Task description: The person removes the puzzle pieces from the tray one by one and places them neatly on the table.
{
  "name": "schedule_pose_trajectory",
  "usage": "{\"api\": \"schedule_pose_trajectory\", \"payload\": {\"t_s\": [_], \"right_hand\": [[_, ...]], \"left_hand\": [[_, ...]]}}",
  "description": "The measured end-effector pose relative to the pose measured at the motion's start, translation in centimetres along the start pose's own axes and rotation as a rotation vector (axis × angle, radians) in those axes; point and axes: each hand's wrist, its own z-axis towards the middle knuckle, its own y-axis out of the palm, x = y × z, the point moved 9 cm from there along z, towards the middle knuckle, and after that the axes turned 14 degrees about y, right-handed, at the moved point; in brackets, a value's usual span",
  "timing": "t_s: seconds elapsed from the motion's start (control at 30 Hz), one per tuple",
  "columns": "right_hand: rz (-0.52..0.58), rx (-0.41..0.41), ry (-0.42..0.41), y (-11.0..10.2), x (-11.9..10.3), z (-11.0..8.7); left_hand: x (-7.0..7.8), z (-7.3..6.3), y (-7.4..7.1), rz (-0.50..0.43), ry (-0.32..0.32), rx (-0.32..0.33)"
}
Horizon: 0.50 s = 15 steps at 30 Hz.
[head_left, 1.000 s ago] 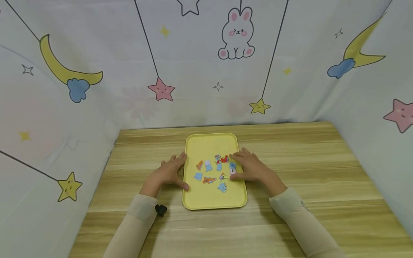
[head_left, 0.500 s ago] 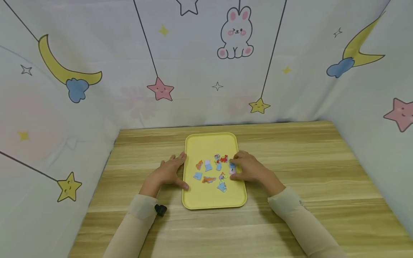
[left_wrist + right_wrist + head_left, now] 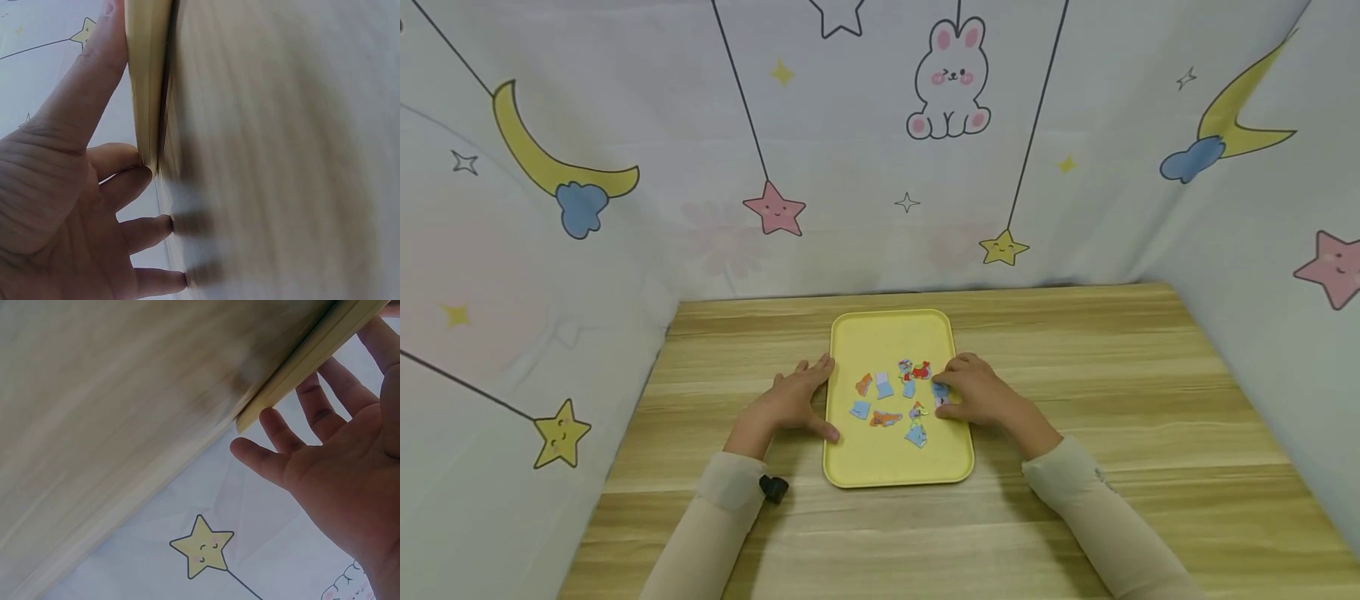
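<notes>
A yellow tray (image 3: 891, 333) lies on the wooden table, with several small printed puzzle pieces scattered over it. My left hand (image 3: 792, 400) rests along the tray's left rim, thumb stretched over the edge and fingers spread; the left wrist view has this hand (image 3: 75, 206) against the tray's side (image 3: 147, 81). At the right rim my right hand (image 3: 988, 394) pinches a blue-and-white puzzle piece (image 3: 941, 397) between fingers and thumb. Close by lie a red piece (image 3: 921, 370) and a light blue one (image 3: 916, 435). In the right wrist view, the right fingertips partly hide behind the tray (image 3: 300, 362).
Orange pieces (image 3: 886, 419) and pale blue pieces (image 3: 860, 409) lie toward the tray's left half. A small black object (image 3: 773, 488) is at the left cuff. White curtains (image 3: 865, 250) with printed moons and stars enclose the table (image 3: 1090, 350) at the back and sides.
My right hand's fingers have drawn in from a wider spread and closed over the blue-and-white piece, toward the thumb. The left hand and the other pieces have stayed put.
</notes>
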Motion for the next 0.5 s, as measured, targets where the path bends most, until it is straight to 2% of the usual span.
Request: {"api": "schedule_pose_trajectory", "payload": {"t_s": [0.37, 0.5], "right_hand": [[-0.022, 0.029, 0.026, -0.07, 0.11, 0.16], [-0.025, 0.052, 0.008, -0.31, -0.01, 0.09]], "left_hand": [[0.15, -0.04, -0.04, 0.004, 0.009, 0.000], [0.12, 0.01, -0.06, 0.006, 0.009, 0.000]]}}
